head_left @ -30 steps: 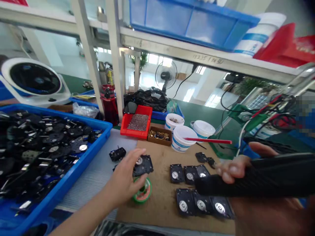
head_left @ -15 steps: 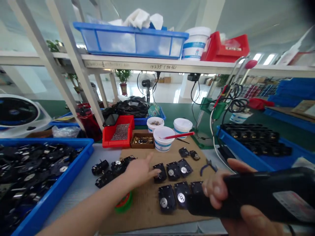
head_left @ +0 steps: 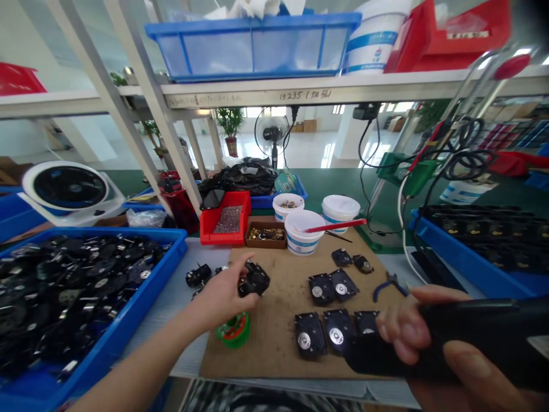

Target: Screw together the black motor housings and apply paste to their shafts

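Black unit [head_left: 256, 279] pinched in one hand, black tool [head_left: 476, 320] in the other

Far left I see a blue tray [head_left: 177, 252] heaped with dark parts, too tangled to count and cut off by the frame. Next come a few loose units [head_left: 198, 275] on the pale worktop [head_left: 167, 286], some partly behind the left hand [head_left: 223, 294].

That hand's grip is a pinch on the black unit at the left side of the cardboard [head_left: 270, 343] (from my end I can't tell whether it is fully lifted clear). Its facing is blurred too. To handle it well, I'd pinch only the edges and carry the wrist high enough to miss the green reel [head_left: 240, 337] below it in view.

Rightward, five laid-out units [head_left: 309, 333] sit in two rows; the tool's front end covers part of the front row's last one. I'd hold that end high so it nudges nothing. The right hand [head_left: 409, 327] is wrapped round the tool, which runs out of frame; I can't say what kind it is.
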A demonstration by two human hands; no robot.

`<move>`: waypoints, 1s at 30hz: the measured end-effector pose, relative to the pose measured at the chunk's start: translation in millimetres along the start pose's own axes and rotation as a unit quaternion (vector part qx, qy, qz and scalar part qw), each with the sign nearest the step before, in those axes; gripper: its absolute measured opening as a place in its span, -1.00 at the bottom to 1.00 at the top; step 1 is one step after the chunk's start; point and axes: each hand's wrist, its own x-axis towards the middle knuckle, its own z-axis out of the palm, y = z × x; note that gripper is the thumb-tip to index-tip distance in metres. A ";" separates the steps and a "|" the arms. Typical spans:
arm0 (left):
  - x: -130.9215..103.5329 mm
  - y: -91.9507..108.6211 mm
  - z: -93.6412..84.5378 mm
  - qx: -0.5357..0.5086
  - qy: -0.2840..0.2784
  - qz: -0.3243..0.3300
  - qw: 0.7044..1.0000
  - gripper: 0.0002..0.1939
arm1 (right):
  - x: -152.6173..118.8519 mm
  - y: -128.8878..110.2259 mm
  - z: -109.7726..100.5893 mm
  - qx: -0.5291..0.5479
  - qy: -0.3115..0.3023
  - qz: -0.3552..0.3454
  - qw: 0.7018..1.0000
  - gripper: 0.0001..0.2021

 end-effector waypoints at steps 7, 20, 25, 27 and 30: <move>-57.4 -42.3 9.1 -0.053 0.084 -0.010 0.995 -0.26 | -1.4 16.3 40.4 0.003 -0.048 0.046 0.998 -0.75; -57.2 -71.5 57.2 -0.257 0.163 0.111 0.946 -0.37 | 19.3 47.3 129.5 0.030 -0.153 0.056 0.986 -0.75; -51.8 -73.1 91.3 -0.381 0.187 0.102 0.900 -0.46 | 18.1 80.7 177.0 0.046 -0.199 0.101 0.974 -0.78; -50.7 -72.1 99.5 -0.404 0.187 0.099 0.890 -0.49 | 16.7 88.8 188.1 0.037 -0.214 0.113 0.970 -0.78; -49.6 -71.6 104.5 -0.424 0.187 0.093 0.881 -0.51 | 16.0 94.0 195.7 0.026 -0.226 0.117 0.967 -0.80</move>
